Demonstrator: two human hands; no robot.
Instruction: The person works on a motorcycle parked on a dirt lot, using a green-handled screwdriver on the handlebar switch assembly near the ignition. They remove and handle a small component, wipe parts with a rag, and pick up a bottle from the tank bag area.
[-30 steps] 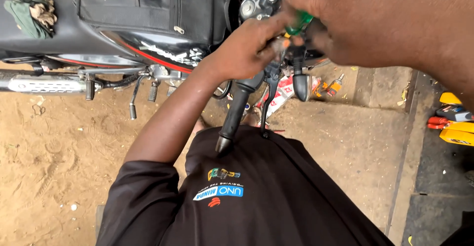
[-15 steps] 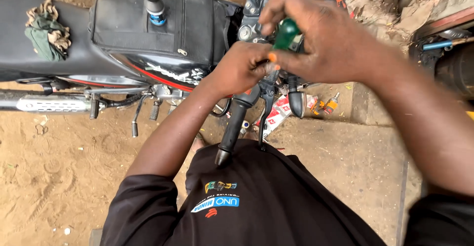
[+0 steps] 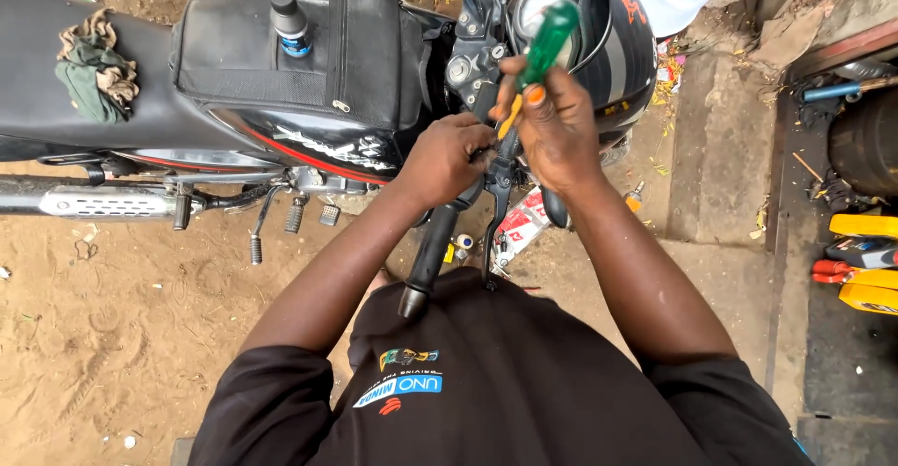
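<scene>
A black motorcycle [image 3: 281,82] stands across the sandy ground in front of me. My left hand [image 3: 447,159] grips the near handlebar just above its black grip [image 3: 428,260]. My right hand [image 3: 559,134] is closed around a screwdriver with a green handle [image 3: 550,37]. The orange lower part of the screwdriver points down at the switch housing between my two hands. Its tip is hidden by my fingers. The brake lever [image 3: 494,232] hangs just below my right hand.
A small dark bottle [image 3: 289,19] stands on the black tank bag. A crumpled rag [image 3: 92,75] lies on the seat. Footpegs and exhaust [image 3: 112,202] jut out at the left. A concrete step [image 3: 725,148] and yellow and red tools [image 3: 865,265] are at the right.
The view has steadied and pulled back. My right hand has lifted, so the green screwdriver handle now stands clear above my fingers. My left hand stays on the handlebar.
</scene>
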